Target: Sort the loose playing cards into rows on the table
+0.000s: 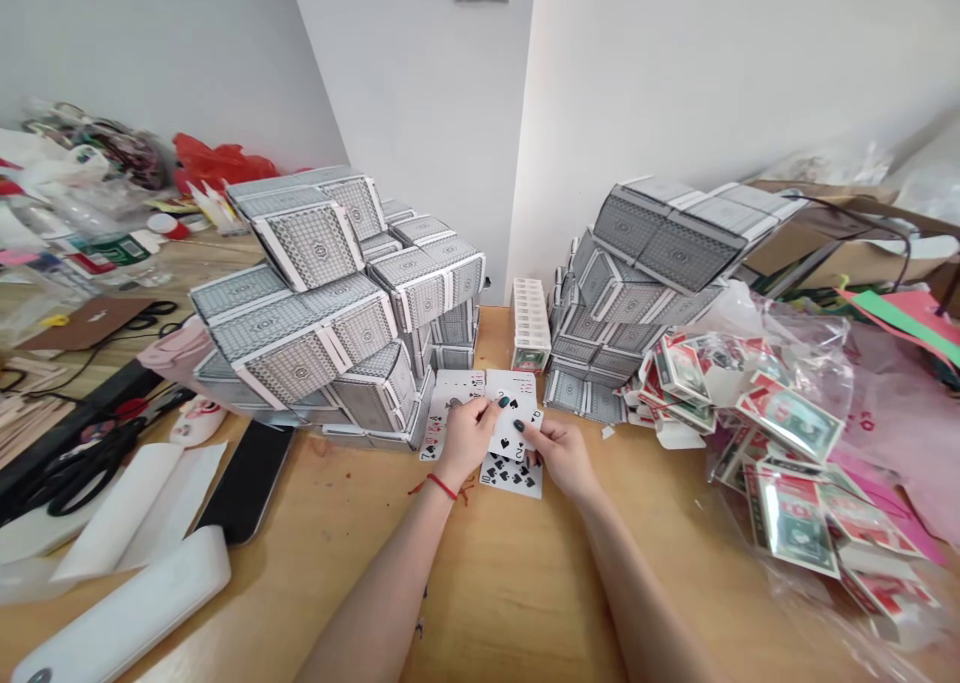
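Observation:
A playing card with spade symbols is held up at the middle of the table, in front of other face-up cards. My left hand pinches its upper left edge, the thumb on the face. At its right edge, my right hand grips the same card between thumb and fingers; whether more cards lie behind it I cannot tell. Underneath shows a ten of spades, lying flat near my right fingertips. More overlapping face-up cards lie beside and partly behind my left hand.
Stacked card-patterned grey blocks rise at left and right. Between them stands a row of card boxes. A plastic bag with red-and-green card boxes spreads at right. A black phone, scissors and a white case lie left.

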A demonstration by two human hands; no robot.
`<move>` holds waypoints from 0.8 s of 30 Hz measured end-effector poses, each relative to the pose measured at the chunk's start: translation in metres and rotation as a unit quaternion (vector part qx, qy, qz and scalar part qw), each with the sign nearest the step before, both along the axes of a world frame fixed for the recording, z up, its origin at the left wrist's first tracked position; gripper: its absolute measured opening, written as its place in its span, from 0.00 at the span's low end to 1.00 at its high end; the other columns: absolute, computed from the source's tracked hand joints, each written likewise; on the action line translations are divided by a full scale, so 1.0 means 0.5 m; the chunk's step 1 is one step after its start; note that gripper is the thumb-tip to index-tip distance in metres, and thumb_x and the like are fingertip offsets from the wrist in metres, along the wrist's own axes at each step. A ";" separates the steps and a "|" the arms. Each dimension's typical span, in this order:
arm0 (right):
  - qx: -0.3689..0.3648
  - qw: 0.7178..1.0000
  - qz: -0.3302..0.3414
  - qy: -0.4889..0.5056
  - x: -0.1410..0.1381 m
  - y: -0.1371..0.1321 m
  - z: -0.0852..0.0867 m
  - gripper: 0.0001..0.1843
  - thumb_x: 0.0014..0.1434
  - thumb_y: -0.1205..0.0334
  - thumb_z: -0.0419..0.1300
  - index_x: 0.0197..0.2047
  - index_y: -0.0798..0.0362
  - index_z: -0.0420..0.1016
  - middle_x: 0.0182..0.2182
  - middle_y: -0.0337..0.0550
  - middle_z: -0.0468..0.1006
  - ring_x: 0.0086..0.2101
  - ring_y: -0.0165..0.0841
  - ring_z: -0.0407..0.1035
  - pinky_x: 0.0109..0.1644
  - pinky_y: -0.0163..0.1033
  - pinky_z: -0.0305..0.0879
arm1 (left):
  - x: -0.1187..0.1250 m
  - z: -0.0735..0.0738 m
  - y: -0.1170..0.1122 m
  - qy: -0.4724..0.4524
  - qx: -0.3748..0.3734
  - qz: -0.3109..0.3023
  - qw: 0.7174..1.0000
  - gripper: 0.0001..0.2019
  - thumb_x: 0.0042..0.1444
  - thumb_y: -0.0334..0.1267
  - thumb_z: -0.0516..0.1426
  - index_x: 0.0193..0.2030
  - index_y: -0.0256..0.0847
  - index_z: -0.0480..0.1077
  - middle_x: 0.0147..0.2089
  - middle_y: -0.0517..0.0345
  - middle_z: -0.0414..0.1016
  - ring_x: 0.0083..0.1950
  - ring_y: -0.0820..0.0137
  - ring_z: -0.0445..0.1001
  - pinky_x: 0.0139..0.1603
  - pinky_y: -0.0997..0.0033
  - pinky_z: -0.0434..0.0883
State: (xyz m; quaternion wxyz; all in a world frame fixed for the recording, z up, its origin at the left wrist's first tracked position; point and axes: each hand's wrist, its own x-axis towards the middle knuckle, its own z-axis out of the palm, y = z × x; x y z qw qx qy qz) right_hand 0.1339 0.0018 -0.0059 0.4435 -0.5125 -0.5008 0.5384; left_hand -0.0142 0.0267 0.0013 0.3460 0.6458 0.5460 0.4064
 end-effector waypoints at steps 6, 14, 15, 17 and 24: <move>0.015 0.997 -0.032 -0.066 -0.006 -0.001 -0.004 0.25 0.46 0.43 0.57 0.11 0.53 0.58 0.09 0.36 0.62 0.13 0.25 0.54 0.17 0.31 0.49 | 0.010 -0.004 -0.004 0.112 0.045 0.037 0.992 0.16 0.57 0.40 0.44 0.19 0.39 0.54 0.18 0.64 0.57 0.21 0.76 0.55 0.24 0.75 0.51; 0.028 0.994 -0.064 -0.083 -0.012 -0.003 -0.015 0.25 0.46 0.44 0.57 0.13 0.54 0.57 0.11 0.33 0.56 0.16 0.24 0.48 0.18 0.31 0.44 | 0.016 -0.008 -0.005 0.168 0.079 0.064 0.981 0.15 0.58 0.38 0.44 0.21 0.40 0.55 0.20 0.61 0.63 0.22 0.74 0.60 0.24 0.74 0.52; 0.023 0.996 -0.062 -0.063 -0.010 -0.003 -0.016 0.24 0.46 0.45 0.58 0.13 0.54 0.58 0.11 0.33 0.56 0.16 0.24 0.48 0.19 0.32 0.44 | 0.017 -0.007 -0.006 0.173 0.091 0.061 0.979 0.14 0.58 0.38 0.44 0.22 0.40 0.56 0.21 0.60 0.64 0.22 0.74 0.61 0.25 0.74 0.53; 0.010 0.998 -0.060 -0.019 -0.007 -0.001 -0.019 0.23 0.46 0.46 0.59 0.15 0.55 0.60 0.12 0.33 0.56 0.16 0.24 0.48 0.19 0.32 0.44 | 0.020 -0.006 -0.008 0.183 0.111 0.053 0.975 0.13 0.58 0.37 0.44 0.23 0.40 0.57 0.21 0.59 0.65 0.23 0.73 0.62 0.25 0.74 0.53; -0.013 0.997 -0.039 0.059 -0.005 -0.002 -0.009 0.21 0.42 0.50 0.63 0.13 0.55 0.61 0.12 0.32 0.57 0.16 0.23 0.48 0.19 0.31 0.43 | 0.023 -0.001 -0.011 0.182 0.128 0.065 0.973 0.18 0.57 0.37 0.44 0.17 0.40 0.55 0.16 0.59 0.63 0.19 0.75 0.59 0.23 0.72 0.50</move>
